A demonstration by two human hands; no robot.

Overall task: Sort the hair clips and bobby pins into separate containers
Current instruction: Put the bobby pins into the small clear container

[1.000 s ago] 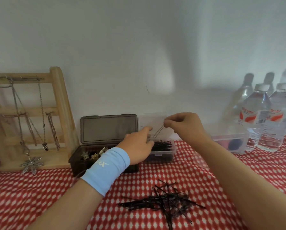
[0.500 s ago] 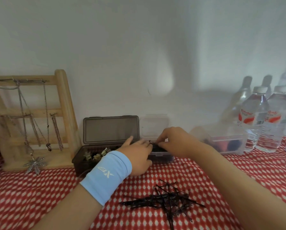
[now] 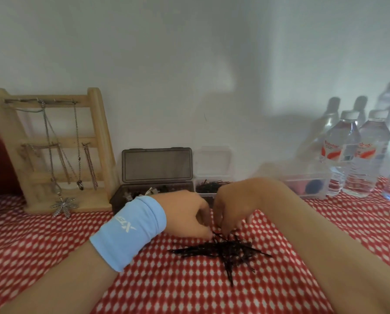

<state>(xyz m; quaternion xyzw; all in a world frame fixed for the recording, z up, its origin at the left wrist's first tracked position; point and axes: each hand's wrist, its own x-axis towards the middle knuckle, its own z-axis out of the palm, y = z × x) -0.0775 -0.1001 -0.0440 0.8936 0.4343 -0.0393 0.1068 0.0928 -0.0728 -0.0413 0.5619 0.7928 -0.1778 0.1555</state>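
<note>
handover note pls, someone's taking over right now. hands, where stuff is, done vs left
Left hand, blue wristband: fingers curled at the far edge of the loose bobby pin pile; grip not clear.
Right hand: same spot, fingertips down among the pins; cannot tell if it holds one.
Small clear box, lid up: some bobby pins inside.
Dark box, lid up: hair clips inside.
Done: part of the pins boxed.
Left: the pile on the red checked cloth goes into the clear box.

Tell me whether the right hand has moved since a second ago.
Yes. The right hand has come down and toward the person, from above the clear pin box to the loose bobby pin pile on the cloth.
</note>
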